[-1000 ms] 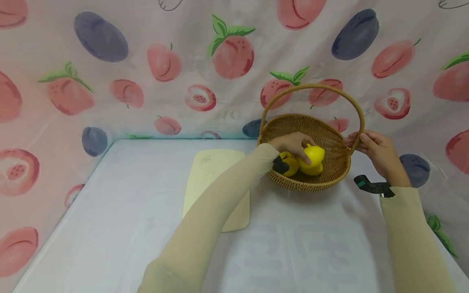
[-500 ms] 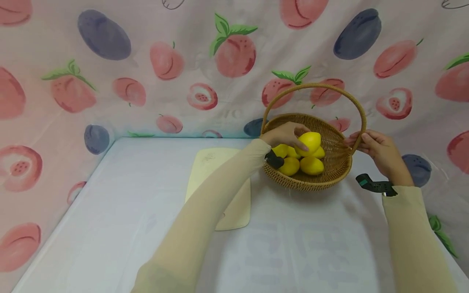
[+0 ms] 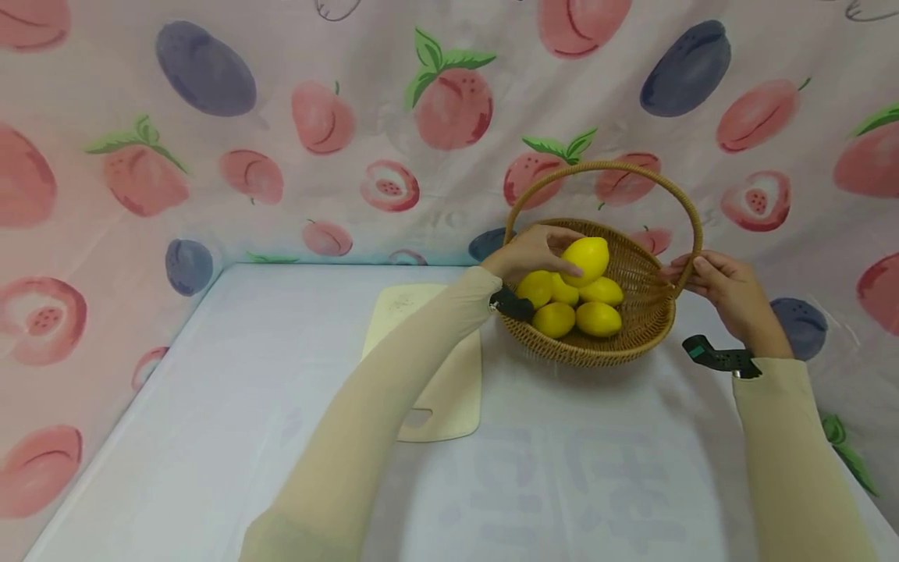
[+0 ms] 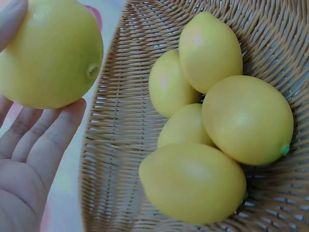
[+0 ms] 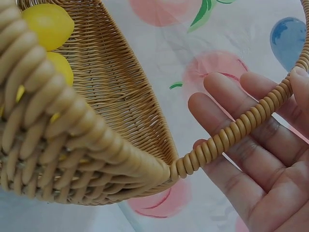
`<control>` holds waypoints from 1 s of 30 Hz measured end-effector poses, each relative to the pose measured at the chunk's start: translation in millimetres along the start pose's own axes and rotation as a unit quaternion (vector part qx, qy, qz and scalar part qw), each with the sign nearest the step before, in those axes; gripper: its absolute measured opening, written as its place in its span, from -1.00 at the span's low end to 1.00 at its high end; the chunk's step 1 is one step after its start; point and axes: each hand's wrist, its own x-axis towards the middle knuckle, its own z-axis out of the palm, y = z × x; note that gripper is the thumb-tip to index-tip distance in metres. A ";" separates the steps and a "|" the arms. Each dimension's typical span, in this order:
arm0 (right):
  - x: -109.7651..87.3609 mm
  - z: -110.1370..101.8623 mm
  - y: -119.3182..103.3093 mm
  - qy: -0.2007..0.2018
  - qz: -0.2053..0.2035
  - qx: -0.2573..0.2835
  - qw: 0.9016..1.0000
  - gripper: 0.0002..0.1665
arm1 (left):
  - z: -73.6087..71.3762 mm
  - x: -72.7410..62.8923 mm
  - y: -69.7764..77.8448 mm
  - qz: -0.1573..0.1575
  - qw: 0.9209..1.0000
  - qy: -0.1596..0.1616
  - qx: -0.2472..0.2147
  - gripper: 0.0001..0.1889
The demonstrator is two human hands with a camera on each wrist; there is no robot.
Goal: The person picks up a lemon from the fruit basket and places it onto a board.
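Note:
My left hand (image 3: pixel 528 251) grips a yellow lemon (image 3: pixel 587 261) above the left side of a brown wicker basket (image 3: pixel 648 311). In the left wrist view the held lemon (image 4: pixel 53 60) sits between thumb and fingertips, beyond the basket's rim. Several more lemons (image 4: pixel 193 182) lie piled inside the basket. The tall arched handle (image 5: pixel 227 139) rises over the basket, and my right hand (image 3: pixel 730 290) holds it low on its right side. There the fingers stretch behind the handle, with the thumb on its near side.
A cream cutting board (image 3: pixel 449 390) with a slot lies on the white tabletop (image 3: pixel 232 390), left of the basket and partly under my left forearm. Behind the table hangs a fruit-printed cloth (image 3: pixel 449 47). Dark camera mounts are strapped to both wrists.
My left hand has lifted a lemon up and slightly left from the pile, uncovering the lemons beneath. My right hand has stayed at the basket handle.

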 end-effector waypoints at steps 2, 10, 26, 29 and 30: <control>-0.2 -0.3 -0.2 0.003 0.003 -0.007 1.000 -0.67 | -3.3 -4.3 1.6 0.001 1.000 0.002 0.002 -0.33; -2.0 -0.8 -0.1 -0.001 -0.004 0.001 1.000 -0.67 | -17.8 -29.5 6.4 0.012 0.999 0.030 0.008 -0.35; -2.8 1.4 1.5 0.003 0.010 -0.026 1.000 -0.62 | -69.6 -111.7 -14.0 0.024 0.997 0.073 0.009 -0.41; -2.1 0.9 0.7 0.001 0.011 -0.035 0.999 -0.60 | -85.4 -127.0 -24.0 0.021 0.995 0.095 0.005 -0.44; -1.7 0.4 0.4 0.001 0.012 -0.035 0.999 -0.60 | -90.6 -131.1 -28.2 0.019 0.994 0.103 0.003 -0.45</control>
